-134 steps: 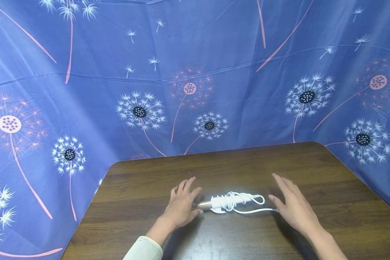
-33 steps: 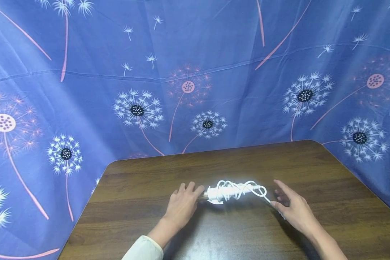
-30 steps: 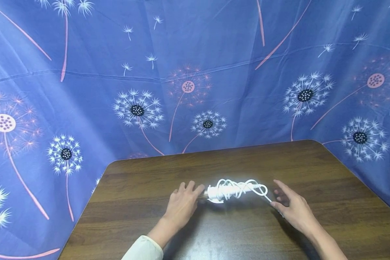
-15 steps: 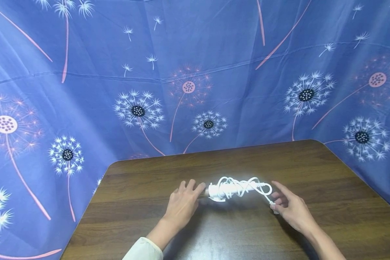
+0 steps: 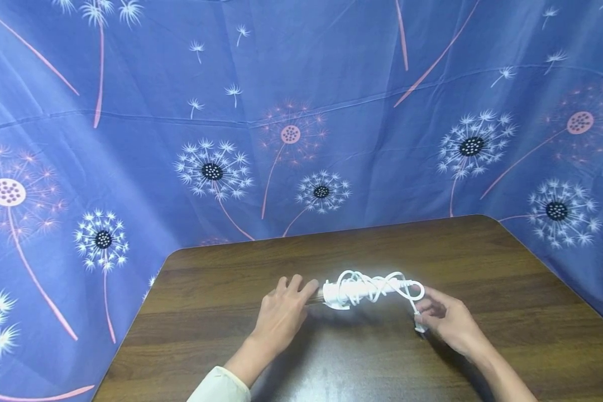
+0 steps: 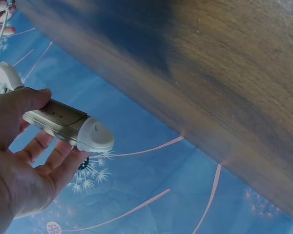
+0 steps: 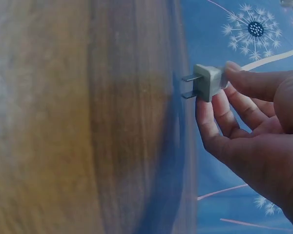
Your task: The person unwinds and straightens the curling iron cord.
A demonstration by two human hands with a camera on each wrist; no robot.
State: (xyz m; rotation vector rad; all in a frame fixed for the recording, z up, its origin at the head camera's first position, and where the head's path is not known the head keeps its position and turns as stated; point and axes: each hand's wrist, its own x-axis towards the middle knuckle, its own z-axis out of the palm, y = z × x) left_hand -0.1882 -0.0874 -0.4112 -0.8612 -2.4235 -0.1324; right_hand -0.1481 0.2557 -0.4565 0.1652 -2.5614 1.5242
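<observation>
My left hand grips the gold barrel of a curling iron, its white tip sticking out past the fingers. The iron is held level above the table, white handle toward the right. Loops of white cord are wound around that handle. Between thumb and fingers of my right hand is the cord's white two-prong plug. In the right wrist view both metal prongs point away from the fingers. Most of the barrel is hidden by the left hand in the head view.
A dark brown wooden table with rounded far corners lies below both hands. Behind and beside it hangs a blue cloth printed with dandelions.
The curling iron has risen from the table in my left hand and shifted slightly right over the last second. The right hand's fingers have drawn in on the plug, now more visible.
</observation>
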